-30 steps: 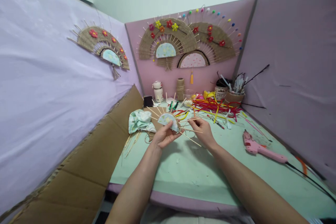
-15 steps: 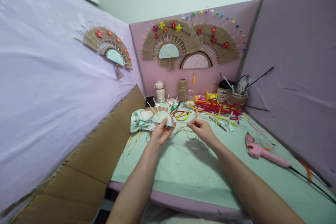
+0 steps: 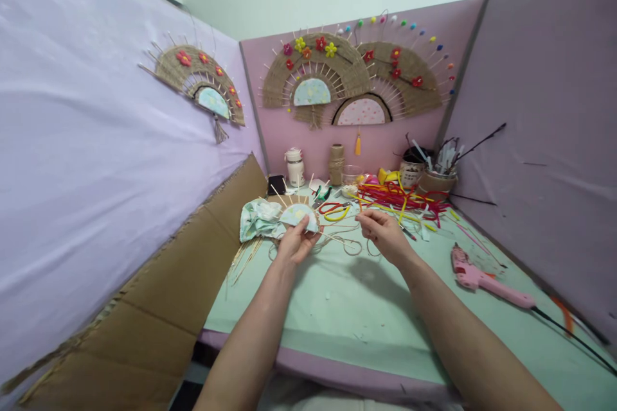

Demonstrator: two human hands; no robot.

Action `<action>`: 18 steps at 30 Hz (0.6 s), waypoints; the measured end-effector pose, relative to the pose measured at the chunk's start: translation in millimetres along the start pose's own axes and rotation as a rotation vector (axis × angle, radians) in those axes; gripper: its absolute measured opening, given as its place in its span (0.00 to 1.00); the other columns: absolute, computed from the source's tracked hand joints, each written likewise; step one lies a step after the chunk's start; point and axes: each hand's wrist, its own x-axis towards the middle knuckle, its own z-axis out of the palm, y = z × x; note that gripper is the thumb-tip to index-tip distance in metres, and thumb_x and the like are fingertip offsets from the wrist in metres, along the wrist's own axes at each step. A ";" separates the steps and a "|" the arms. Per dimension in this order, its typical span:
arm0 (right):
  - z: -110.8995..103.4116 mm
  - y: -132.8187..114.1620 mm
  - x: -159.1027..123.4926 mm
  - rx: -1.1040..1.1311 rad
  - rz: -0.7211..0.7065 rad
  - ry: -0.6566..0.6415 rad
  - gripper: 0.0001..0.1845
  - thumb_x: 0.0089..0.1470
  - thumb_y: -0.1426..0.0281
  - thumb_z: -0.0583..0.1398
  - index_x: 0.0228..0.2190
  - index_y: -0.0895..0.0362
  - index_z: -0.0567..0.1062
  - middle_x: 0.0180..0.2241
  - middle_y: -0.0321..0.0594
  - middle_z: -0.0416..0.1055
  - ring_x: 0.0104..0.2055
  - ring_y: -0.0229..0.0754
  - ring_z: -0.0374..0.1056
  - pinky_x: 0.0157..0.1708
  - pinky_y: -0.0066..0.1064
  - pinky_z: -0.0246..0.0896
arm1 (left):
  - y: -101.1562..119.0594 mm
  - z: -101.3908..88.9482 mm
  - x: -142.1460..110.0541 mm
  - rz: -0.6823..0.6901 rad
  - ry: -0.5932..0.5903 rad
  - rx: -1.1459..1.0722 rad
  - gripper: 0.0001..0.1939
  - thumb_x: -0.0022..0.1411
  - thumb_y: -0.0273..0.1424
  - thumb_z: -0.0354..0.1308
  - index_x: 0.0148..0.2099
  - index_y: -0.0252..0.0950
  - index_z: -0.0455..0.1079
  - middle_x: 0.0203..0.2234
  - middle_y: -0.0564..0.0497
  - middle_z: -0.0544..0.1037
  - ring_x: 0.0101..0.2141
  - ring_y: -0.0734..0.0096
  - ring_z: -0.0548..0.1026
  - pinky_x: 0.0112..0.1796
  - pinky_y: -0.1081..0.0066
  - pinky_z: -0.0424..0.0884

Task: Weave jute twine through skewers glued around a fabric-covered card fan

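My left hand [image 3: 297, 243] is closed on the lower right of a small fan [image 3: 295, 214]: a half-round base covered in pale blue patterned cloth, with thin wooden sticks fanning out from it. The thumb lies across its front. To the right, my right hand [image 3: 380, 231] pinches a length of twine [image 3: 340, 223] that runs across to the fan's right side. More twine [image 3: 351, 247] lies in loose loops on the table below. Crumpled patterned cloth [image 3: 260, 219] sits just left of the fan, with loose sticks [image 3: 248, 260] beneath it.
Yellow-and-red pliers [image 3: 337, 212] lie behind my hands, near red pipe cleaners [image 3: 395, 196]. A pink glue gun [image 3: 486, 279] rests at the right. Cardboard [image 3: 159, 289] leans along the left side. A twine spool [image 3: 336, 164] and a white bottle [image 3: 294, 167] stand at the back.
My right hand has moved a little right and up, drawing the twine out farther from the fan. My left hand keeps holding the fan in nearly the same place.
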 end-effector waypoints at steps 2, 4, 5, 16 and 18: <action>-2.3 2.9 2.9 -0.019 0.021 0.068 0.14 0.40 0.60 0.66 0.23 0.57 0.72 0.16 0.28 0.52 0.19 0.30 0.45 0.19 0.26 0.39 | 0.8 1.3 -1.4 -0.053 -0.002 0.005 0.05 0.58 0.22 0.57 0.38 0.33 0.67 0.28 0.50 0.77 0.28 0.74 0.76 0.34 0.68 0.76; -4.6 6.9 5.4 -0.070 0.054 0.136 0.16 0.39 0.58 0.66 0.23 0.57 0.71 0.16 0.27 0.52 0.19 0.30 0.44 0.18 0.26 0.39 | 2.0 3.0 -3.7 -0.121 -0.024 0.013 0.04 0.59 0.23 0.56 0.39 0.32 0.67 0.28 0.50 0.77 0.28 0.74 0.76 0.33 0.70 0.76; -5.5 9.0 6.4 -0.102 0.065 0.160 0.17 0.39 0.57 0.66 0.23 0.57 0.71 0.16 0.27 0.51 0.18 0.30 0.44 0.18 0.25 0.39 | 2.1 3.9 -5.4 -0.162 -0.049 0.023 0.05 0.60 0.23 0.55 0.40 0.32 0.68 0.28 0.49 0.77 0.28 0.73 0.76 0.33 0.71 0.76; 4.0 22.6 4.1 -0.320 -0.127 0.249 0.14 0.45 0.57 0.60 0.25 0.57 0.71 0.21 0.35 0.64 0.24 0.37 0.56 0.24 0.29 0.53 | -21.5 7.5 -26.9 -0.458 -0.317 0.264 0.11 0.56 0.26 0.60 0.43 0.28 0.69 0.30 0.42 0.78 0.29 0.67 0.77 0.31 0.69 0.74; 5.6 23.0 3.0 -0.334 -0.162 0.252 0.14 0.47 0.58 0.59 0.25 0.56 0.71 0.22 0.36 0.65 0.25 0.38 0.57 0.26 0.30 0.55 | -22.0 6.7 -27.8 -0.460 -0.360 0.285 0.12 0.56 0.27 0.60 0.43 0.28 0.69 0.31 0.41 0.78 0.29 0.65 0.78 0.31 0.70 0.74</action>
